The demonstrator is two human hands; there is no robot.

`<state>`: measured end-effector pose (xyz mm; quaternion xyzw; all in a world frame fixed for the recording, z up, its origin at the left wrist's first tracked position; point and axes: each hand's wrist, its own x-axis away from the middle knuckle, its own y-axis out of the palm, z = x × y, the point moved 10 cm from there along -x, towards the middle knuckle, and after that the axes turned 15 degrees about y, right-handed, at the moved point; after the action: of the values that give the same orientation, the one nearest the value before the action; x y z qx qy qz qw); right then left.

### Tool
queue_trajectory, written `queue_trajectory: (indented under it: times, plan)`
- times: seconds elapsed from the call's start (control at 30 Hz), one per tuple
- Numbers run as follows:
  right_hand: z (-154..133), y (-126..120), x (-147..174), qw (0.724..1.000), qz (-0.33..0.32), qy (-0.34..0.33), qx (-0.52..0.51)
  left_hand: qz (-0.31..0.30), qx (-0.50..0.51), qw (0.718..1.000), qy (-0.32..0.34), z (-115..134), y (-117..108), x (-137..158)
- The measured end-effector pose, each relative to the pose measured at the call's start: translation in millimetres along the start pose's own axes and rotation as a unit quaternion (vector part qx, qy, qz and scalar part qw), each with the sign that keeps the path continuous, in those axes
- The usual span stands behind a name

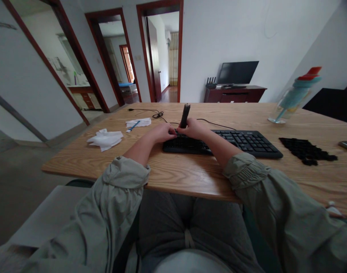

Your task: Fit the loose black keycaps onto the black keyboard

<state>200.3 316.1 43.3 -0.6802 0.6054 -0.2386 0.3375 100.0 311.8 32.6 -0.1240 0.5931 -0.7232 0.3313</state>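
A black keyboard [247, 141] lies across the wooden table in front of me, its keys showing on the right part. My right hand [195, 129] is closed around a black rod-shaped tool [185, 115] that stands nearly upright over the keyboard's left part. The tool's lower end is hidden by the fingers. Close beside it, my left hand [163, 132] rests at the keyboard's left end with its fingers curled inward and pressed down. Whatever may be between those fingertips is too small to make out.
Black loose pieces resembling keycaps [304, 149] lie right of the keyboard. Crumpled white tissue [105, 139] and a small blue brush [133, 126] on another tissue are at left. A cable [159, 113] runs behind. A bottle with a red lid [294, 94] stands at back right.
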Motion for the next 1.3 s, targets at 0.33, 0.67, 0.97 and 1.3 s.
queue_trajectory:
  times: [0.33, 0.67, 0.97, 1.3]
  plan:
    - [-7, 4, 0, 0.999, -0.023, -0.005, 0.034, 0.012, 0.036, 0.999, -0.018, -9, 5, -3]
    - [-1, 14, -8, 0.999, -0.03, -0.008, 0.02, 0.007, 0.054, 0.999, 0.004, -12, 9, -4]
    - [1, 17, -3, 0.999, -0.048, -0.019, 0.014, 0.034, 0.049, 0.996, -0.062, -22, -4, 4]
    - [-4, 18, -1, 0.998, -0.061, -0.034, 0.011, 0.034, 0.041, 0.998, -0.023, -13, -4, 2]
